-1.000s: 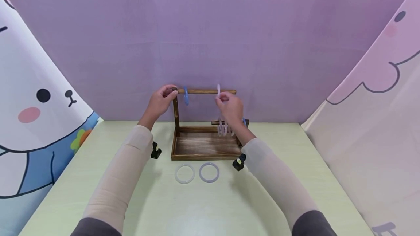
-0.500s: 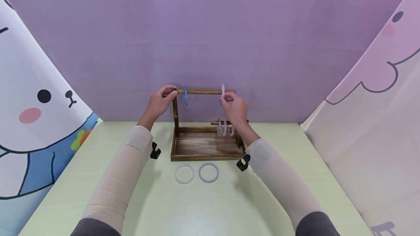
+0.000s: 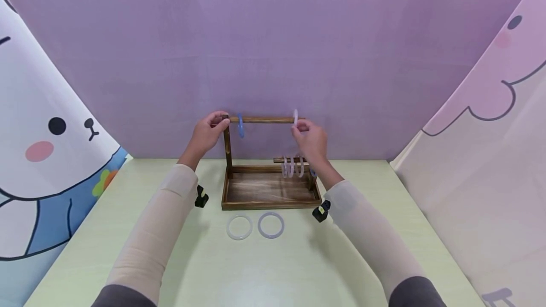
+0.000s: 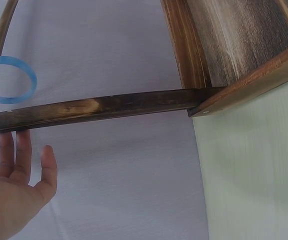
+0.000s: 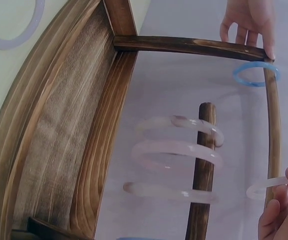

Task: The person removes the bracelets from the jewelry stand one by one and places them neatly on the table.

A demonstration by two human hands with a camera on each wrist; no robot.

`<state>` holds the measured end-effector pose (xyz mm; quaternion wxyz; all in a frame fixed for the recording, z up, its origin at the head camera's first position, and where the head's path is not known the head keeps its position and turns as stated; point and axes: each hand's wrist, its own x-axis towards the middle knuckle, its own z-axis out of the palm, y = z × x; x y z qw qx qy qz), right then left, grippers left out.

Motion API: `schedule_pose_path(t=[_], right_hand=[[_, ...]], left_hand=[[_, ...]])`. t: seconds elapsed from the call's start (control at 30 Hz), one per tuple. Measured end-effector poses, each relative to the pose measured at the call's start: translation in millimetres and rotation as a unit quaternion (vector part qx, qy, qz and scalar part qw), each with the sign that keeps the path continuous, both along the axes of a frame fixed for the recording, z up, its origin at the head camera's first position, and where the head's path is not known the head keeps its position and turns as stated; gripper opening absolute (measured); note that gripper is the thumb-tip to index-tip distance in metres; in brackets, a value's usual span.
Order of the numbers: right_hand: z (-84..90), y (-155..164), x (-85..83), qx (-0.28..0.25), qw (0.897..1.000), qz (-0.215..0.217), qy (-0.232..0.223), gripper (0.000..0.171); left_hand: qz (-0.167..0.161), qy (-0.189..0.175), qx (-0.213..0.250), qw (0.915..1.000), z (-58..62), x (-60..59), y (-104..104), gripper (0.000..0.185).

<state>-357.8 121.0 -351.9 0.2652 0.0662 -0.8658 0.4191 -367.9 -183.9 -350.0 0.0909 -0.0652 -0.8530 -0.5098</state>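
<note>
A dark wooden bangle stand (image 3: 228, 148) has a tray base, a tall left post and an upper bar (image 3: 266, 120). My left hand (image 3: 206, 132) pinches the top of that post; in the left wrist view, its fingers (image 4: 23, 155) reach behind the wood. Near the bar's right end, my right hand (image 3: 313, 143) pinches a pale pinkish bangle (image 3: 295, 115) between thumb and fingers, with the bar running through the ring. A blue bangle (image 3: 241, 126) hangs on the same bar close to the left post.
Three pale bangles (image 5: 176, 150) hang on the shorter lower bar (image 5: 200, 210); another blue one (image 3: 313, 173) shows partly behind the right wrist. Before the tray, a whitish bangle (image 3: 240, 227) and a pale lilac bangle (image 3: 271, 225) lie flat on the table (image 3: 256, 274). Purple cloth (image 3: 273, 51) stands behind.
My right hand has shifted to the right along the upper bar, carrying the pale bangle toward the bar's free end. The left hand has stayed on the post.
</note>
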Motion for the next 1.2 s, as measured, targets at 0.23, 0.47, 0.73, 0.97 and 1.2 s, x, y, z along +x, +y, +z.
schedule_pose_path(t=[0.23,0.47,0.73,0.97,1.2], right_hand=[[-0.7,9.7,-1.5,0.007,1.0,-0.006,-0.004,0.018],[-1.8,16.9,-2.7,-0.007,1.0,-0.01,0.009,0.015],[-2.7,26.2,-3.4,-0.006,1.0,-0.015,0.005,0.016],[-6.2,33.2,-2.6,0.002,1.0,-0.014,0.005,0.019],[-9.2,36.8,-1.8,0.004,1.0,-0.012,0.025,0.014]], left_hand=[[-0.002,-0.004,-0.002,1.0,2.5,0.9,0.4,0.047],[0.0,-0.003,-0.007,1.0,1.4,0.8,0.8,0.048],[-0.001,-0.001,-0.006,1.0,2.1,0.0,0.2,0.047],[-0.001,-0.001,-0.01,0.9999,1.8,-0.3,1.1,0.049],[0.001,-0.005,-0.01,0.9999,1.9,-0.4,-0.3,0.049]])
